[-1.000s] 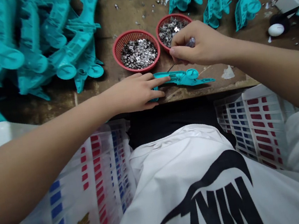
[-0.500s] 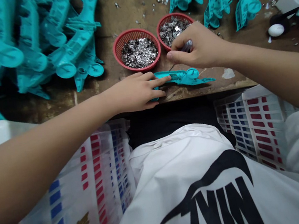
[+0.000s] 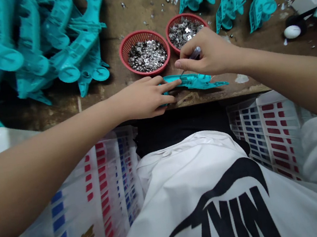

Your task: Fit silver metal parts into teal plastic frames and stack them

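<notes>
Two hands are on one teal plastic molded part (image 3: 195, 82) lying near the edge of the wooden bench (image 3: 128, 3). The left hand (image 3: 140, 98) sits open, fingers spread over its end, while the right hand (image 3: 211, 52), pinching a small pick (image 3: 195, 53), has dropped lower than a sec ago, tip right at the part. Just behind, two red mesh baskets (image 3: 133, 36) hold loose silver metal bits (image 3: 147, 56).
</notes>
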Available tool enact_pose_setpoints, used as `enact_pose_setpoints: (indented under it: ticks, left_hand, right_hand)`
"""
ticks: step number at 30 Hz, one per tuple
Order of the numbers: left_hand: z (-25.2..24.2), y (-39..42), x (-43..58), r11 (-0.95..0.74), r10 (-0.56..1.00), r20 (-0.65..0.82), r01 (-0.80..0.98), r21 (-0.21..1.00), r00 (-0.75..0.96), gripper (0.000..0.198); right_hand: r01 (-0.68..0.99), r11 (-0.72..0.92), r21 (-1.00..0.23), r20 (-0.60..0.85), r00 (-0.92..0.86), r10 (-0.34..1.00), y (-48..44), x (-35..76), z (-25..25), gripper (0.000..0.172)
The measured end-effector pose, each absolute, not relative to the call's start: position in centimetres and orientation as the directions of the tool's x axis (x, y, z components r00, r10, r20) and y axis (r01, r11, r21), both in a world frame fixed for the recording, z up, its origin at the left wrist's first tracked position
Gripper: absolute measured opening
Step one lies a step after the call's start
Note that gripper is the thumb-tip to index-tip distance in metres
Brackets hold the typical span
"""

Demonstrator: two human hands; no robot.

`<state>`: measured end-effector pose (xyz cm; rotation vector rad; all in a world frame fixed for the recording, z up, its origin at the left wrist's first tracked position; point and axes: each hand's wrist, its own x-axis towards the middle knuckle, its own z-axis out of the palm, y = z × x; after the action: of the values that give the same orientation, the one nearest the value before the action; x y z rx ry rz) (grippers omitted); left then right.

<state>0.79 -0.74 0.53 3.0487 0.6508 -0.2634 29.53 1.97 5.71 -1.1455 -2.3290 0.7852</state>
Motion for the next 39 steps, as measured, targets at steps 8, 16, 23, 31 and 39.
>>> enact_pose_setpoints:
  ticks: [8,16,23,31,39]
  left_hand:
    - [0.6,-0.8,1.0,-0.926,0.377,-0.178,0.371,-0.065,0.909,0.042]
    - [0.5,-0.7,1.0,-0.924,0.383,-0.209,0.371,-0.094,0.9,0.041]
    - [0.2,-0.4,0.8,-0.924,0.382,-0.191,0.378,-0.06,0.904,0.042]
    - [0.0,-0.7,1.0,-0.915,0.403,-0.176,0.399,-0.059,0.898,0.041]
    - [0.2,-1.3,1.6,-0.917,0.4,-0.177,0.389,-0.093,0.899,0.032]
  right_hand:
    - [0.569,0.479,-0.668,0.095,-0.573,0.814,2.2,29.7,5.2,0.035]
    - [0.609,0.52,-0.599,0.098,-0.589,0.802,1.6,29.5,5.5,0.04]
    - [0.61,0.526,-0.592,0.094,-0.597,0.797,1.7,29.3,5.6,0.042]
    - [0.615,0.429,-0.662,-0.011,-0.58,0.814,1.5,29.0,5.6,0.053]
    - [0.592,0.42,-0.688,-0.054,-0.619,0.783,2.8,29.4,4.7,0.058]
